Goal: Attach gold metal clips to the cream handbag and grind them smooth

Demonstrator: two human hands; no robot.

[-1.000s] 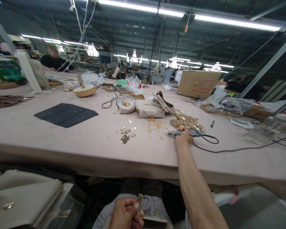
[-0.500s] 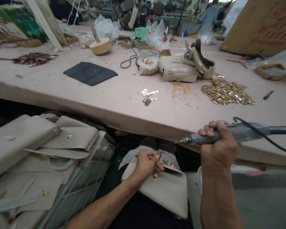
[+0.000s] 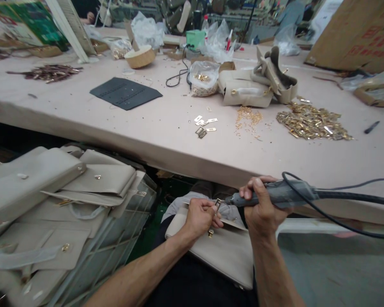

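Several handbags are filling a crate, fittings a plastic bag on the table; left hand is pinching a metal plate, right hand clasping an electric screwdriver.

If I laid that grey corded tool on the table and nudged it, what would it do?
The grey tool would probably roll slightly, since its body looks rounded, though the thick black cord at its rear would likely hold it back. It looks hard and straight, so I'd expect little bending.
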